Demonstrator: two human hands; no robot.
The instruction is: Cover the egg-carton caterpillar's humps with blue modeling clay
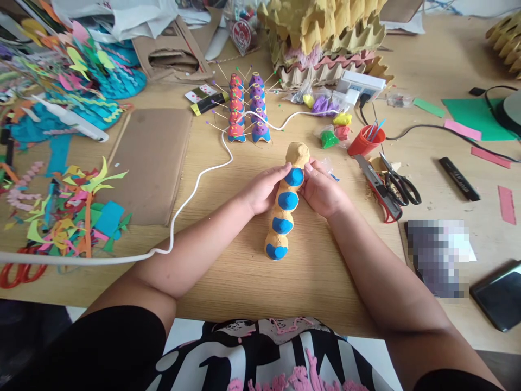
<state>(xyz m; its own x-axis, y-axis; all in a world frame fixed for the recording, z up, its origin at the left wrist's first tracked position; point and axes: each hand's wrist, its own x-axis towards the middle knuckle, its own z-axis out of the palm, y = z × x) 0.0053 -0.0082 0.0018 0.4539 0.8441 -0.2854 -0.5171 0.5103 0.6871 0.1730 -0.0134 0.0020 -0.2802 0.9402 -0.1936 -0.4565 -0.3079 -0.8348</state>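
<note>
Between my hands is a tan egg-carton strip (285, 216) of several bumps, with blue clay-like caps on all but the far one. My left hand (266, 187) grips its left side near the far end, thumb by the topmost blue cap. On the opposite edge, my right hand (323, 187) pinches the strip just below the plain bump. The fingers under the strip are partly hidden. Beyond it stand a red-and-blue egg-carton caterpillar (236, 111) and a purple-and-blue egg-carton caterpillar (258, 111), both with stick antennae.
A white cable (199, 176) crosses the table over my left forearm. Brown cardboard (150, 163) and coloured paper scraps lie left. Right are a red cup (366, 141), a utility knife (378, 187), black scissors (401, 182) and a phone (499, 296). Egg trays (325, 38) are stacked behind.
</note>
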